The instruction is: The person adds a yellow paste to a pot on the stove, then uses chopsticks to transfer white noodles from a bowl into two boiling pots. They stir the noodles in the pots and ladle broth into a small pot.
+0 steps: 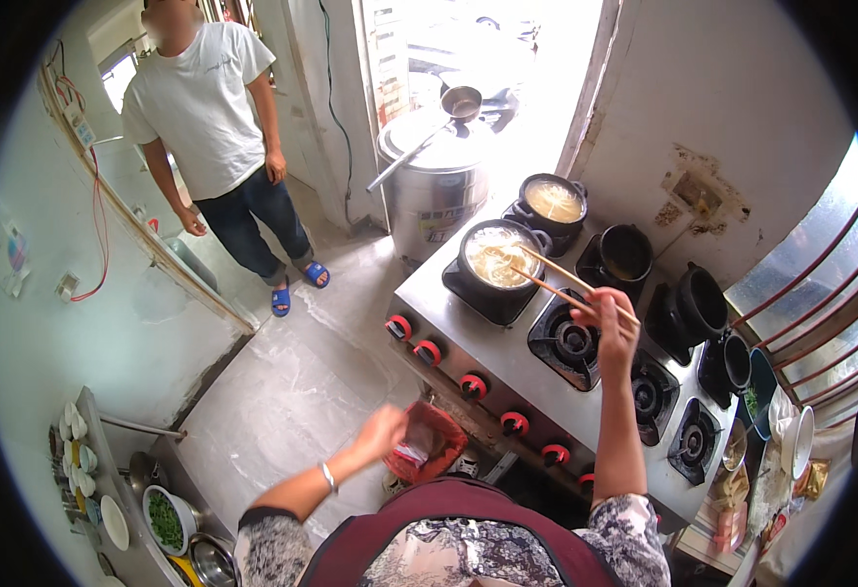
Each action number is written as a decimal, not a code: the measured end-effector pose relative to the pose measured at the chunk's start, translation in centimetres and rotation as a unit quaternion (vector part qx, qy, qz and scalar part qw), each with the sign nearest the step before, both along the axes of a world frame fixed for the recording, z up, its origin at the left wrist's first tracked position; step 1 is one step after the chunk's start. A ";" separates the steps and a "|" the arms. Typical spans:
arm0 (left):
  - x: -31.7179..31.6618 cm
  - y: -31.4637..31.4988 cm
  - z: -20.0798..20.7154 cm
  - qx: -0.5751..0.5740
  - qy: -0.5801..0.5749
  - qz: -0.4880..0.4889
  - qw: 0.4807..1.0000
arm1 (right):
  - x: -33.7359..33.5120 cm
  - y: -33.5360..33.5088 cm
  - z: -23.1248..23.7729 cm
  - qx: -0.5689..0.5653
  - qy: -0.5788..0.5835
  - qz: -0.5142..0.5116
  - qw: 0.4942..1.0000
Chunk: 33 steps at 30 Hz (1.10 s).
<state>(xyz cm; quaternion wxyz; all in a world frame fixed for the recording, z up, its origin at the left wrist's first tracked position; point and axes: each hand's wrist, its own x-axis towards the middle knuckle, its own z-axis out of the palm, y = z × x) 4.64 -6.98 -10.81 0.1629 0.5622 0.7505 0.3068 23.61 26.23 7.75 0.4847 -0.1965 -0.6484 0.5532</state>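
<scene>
My right hand [613,325] grips a pair of long wooden chopsticks [558,269], whose tips reach into a black pot [490,287] on the stove's far left burner. Pale noodles [492,256] lie in whitish liquid in that pot. Behind it, a second black pot [524,211] also holds noodles [554,202] in liquid. My left hand [384,431], with a bracelet at its wrist, hangs in the air left of the stove, near a red bin [439,430]. Motion smears its fingers, and nothing plainly shows in it.
The steel stove [429,293] has red knobs, bare burners [575,338] and several more black pots [626,251]. A ladle [460,103] lies on a large steel drum [434,196]. Another person [204,108] stands at the far left. A bowl of greens [167,519] sits at lower left.
</scene>
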 end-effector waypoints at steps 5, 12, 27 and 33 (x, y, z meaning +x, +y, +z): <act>6.7 -15.5 -10.7 -0.231 -0.265 0.142 0.925 | -4.5 1.2 -0.7 0.055 -0.053 -0.039 0.996; 7.8 -22.6 -18.9 -0.250 -0.402 0.404 0.783 | -8.9 -1.0 -1.5 0.192 -0.100 -0.035 0.976; 5.2 -19.6 -19.3 -0.153 -0.571 0.468 0.657 | -6.2 0.6 1.6 0.128 -0.151 0.079 0.977; 6.3 -21.4 -20.3 -0.157 -0.592 0.481 0.627 | -3.7 4.1 4.5 -0.022 -0.141 0.125 0.982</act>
